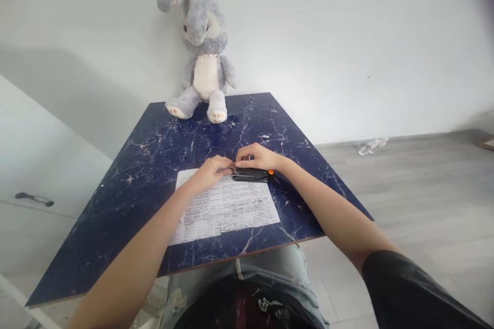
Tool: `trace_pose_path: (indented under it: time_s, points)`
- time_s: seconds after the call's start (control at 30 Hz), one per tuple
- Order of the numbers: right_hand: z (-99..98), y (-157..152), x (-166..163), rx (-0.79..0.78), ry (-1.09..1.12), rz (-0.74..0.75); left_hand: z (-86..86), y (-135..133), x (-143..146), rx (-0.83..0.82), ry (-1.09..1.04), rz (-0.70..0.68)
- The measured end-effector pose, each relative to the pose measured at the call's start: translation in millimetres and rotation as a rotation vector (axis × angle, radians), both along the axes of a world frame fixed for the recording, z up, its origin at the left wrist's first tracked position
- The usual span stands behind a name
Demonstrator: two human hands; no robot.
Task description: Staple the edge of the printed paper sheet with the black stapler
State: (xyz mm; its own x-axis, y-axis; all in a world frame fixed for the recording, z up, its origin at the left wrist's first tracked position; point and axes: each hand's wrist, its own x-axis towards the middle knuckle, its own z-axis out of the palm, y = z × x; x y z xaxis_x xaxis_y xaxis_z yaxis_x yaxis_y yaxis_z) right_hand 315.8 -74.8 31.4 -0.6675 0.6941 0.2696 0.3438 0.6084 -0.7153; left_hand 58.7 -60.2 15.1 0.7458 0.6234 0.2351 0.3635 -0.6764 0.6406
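Note:
A black stapler (pixel 250 175) with an orange end lies at the far edge of a printed paper sheet (pixel 227 208) on a dark blue marbled table (pixel 127 185). My right hand (pixel 258 157) rests on top of the stapler, fingers curled over it. My left hand (pixel 210 172) sits on the sheet's top edge, its fingers pinched at the stapler's left tip. What the left fingertips hold is too small to make out.
A grey and white plush rabbit (pixel 203 46) sits at the table's far edge against the white wall. A small pale bit (pixel 265 137) lies on the table beyond the stapler. A plastic bottle (pixel 372 146) lies on the grey floor to the right. A white cabinet with a dark handle (pixel 34 198) stands left.

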Motion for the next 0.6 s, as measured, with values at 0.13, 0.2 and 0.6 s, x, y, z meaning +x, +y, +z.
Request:
trace_pose_path:
  time_s: [0.13, 0.2, 0.6]
  points:
    - [-1.6, 2.6, 4.2, 0.031, -0.01, 0.02, -2.2, -1.9, 0.7, 0.05, -0.023, 0.01]
    - [-2.6, 3.2, 4.3, 0.035, -0.004, 0.015, -2.0, -3.2, -0.2, 0.059, -0.03, 0.007]
    - [-1.4, 0.3, 2.5, 0.018, -0.017, 0.029, 4.1, -8.7, -2.2, 0.062, -0.065, -0.005]
